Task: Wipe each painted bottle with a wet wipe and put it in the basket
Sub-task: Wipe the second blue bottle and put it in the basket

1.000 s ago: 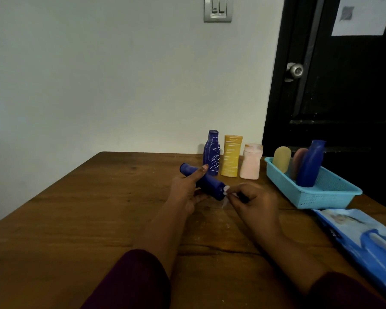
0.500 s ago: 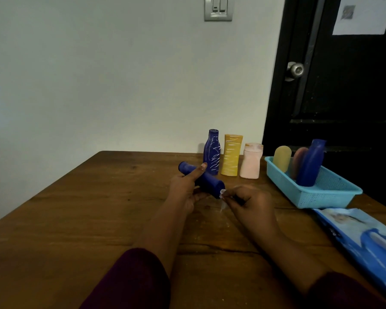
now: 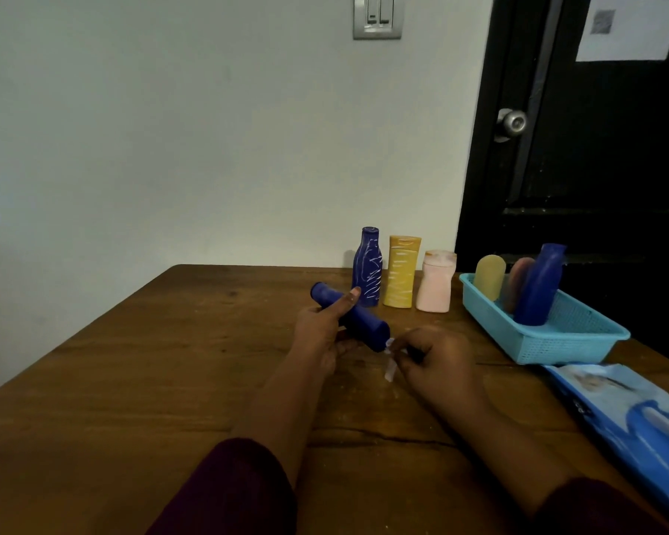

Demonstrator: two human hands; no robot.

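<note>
My left hand (image 3: pixel 322 329) grips a dark blue bottle (image 3: pixel 364 322) that lies sideways just above the table, thumb across its top. My right hand (image 3: pixel 435 361) pinches a small white wet wipe (image 3: pixel 389 359) against the bottle's near end. Behind them stand three painted bottles in a row: a blue one with white scribbles (image 3: pixel 368 267), a yellow one (image 3: pixel 401 272) and a pink one (image 3: pixel 437 281). The light blue basket (image 3: pixel 572 343) at the right holds a yellow, a pink and a blue bottle.
A blue pack of wet wipes (image 3: pixel 630 415) lies at the table's right edge, in front of the basket. The wooden table (image 3: pixel 132 380) stretches to the left. A white wall and a black door stand behind the table.
My right hand and the wipe have shifted a little along the bottle's near end. The left hand holds the bottle much as before.
</note>
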